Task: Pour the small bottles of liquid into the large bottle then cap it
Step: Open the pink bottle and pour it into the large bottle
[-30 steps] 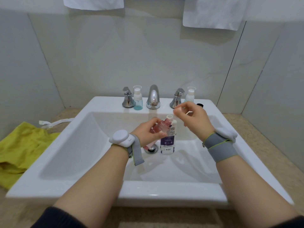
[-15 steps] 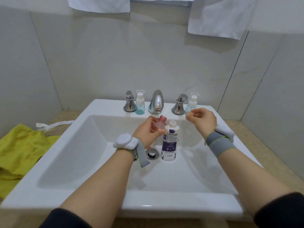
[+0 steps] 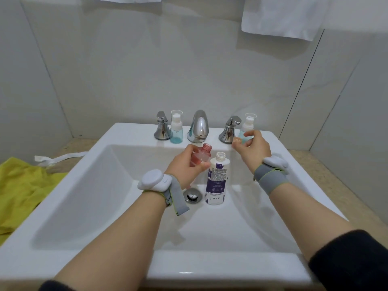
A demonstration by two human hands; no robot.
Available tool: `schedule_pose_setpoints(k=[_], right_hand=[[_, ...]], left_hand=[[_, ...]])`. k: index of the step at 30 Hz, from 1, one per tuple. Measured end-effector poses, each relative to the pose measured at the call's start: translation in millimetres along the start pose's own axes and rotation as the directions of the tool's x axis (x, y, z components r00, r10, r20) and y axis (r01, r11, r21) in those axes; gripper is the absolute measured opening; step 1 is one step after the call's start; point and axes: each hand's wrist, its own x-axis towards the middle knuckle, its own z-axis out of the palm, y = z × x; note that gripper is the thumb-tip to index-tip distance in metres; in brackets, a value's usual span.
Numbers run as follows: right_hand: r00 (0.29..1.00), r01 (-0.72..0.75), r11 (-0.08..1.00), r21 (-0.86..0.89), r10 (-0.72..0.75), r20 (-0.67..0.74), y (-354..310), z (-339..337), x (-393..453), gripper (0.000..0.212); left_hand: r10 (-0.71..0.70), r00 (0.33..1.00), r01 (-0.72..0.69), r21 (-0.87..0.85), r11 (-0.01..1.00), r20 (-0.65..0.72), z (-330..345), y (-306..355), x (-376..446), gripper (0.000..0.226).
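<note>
1. Left hand [image 3: 184,164] grips pink small bottle [image 3: 200,157], uncapped, tilted, neck up-right.
2. Large bottle [image 3: 217,179] stands upright in sink [image 3: 88,185], uncapped, just right of left hand, touching its thumb.
3. Right hand [image 3: 253,149] hovers at the sink's back ledge, fingers loosely curled; cannot tell if it pinches anything.
4. Blue small bottle [image 3: 244,131] just behind right hand; another [image 3: 176,129] behind left hand.

In the sink [image 3: 88,198] the large bottle [image 3: 216,181] stands upright just right of the drain [image 3: 192,195], the small bottle [image 3: 200,157] is held beside its left, and behind them the faucet [image 3: 198,127] stands between two pump bottles [image 3: 176,127] [image 3: 247,124].
</note>
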Motion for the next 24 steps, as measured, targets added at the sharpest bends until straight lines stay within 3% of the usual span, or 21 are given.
schedule_pose_setpoints(k=[4, 6, 8, 10, 13, 17, 24], right_hand=[[0.999, -0.040, 0.982, 0.185, 0.036, 0.026, -1.0, -12.6, -18.7, 0.009], [0.976, -0.084, 0.969, 0.231, 0.032, 0.217, 3.4, -13.7, -28.4, 0.022], [0.887, -0.155, 0.968, 0.197, 0.048, 0.460, 7.8, -10.4, -36.9, 0.031], [0.815, -0.195, 0.969, 0.149, 0.075, 0.575, 12.5, -4.0, -40.8, 0.051], [0.785, -0.219, 0.955, 0.200, 0.050, 0.618, 12.3, 7.8, -45.3, 0.062], [0.783, -0.169, 0.957, 0.237, -0.016, 0.622, 15.4, 16.6, -45.1, 0.043], [0.797, -0.067, 0.983, 0.174, -0.053, 0.602, 14.7, 13.5, -47.0, 0.039]], left_hand=[[0.048, 0.999, -0.047, 0.020, 0.999, -0.024, 1.9, 0.9, 0.8, 0.035], [0.069, 0.997, -0.069, 0.005, 0.998, -0.038, 2.3, 1.1, 2.5, 0.034], [0.057, 0.997, -0.058, -0.032, 0.998, -0.045, 1.9, 1.7, 5.9, 0.038], [0.037, 0.999, -0.039, -0.054, 0.998, -0.036, 2.3, 3.1, 11.1, 0.040], [0.049, 0.999, -0.050, -0.048, 0.998, -0.015, -1.8, 3.6, 14.6, 0.043], [0.109, 0.994, -0.109, -0.028, 0.994, 0.002, -8.0, 7.3, 17.6, 0.042], [0.155, 0.988, -0.157, 0.217, 0.963, 0.026, -12.3, 7.3, 21.4, 0.047]])
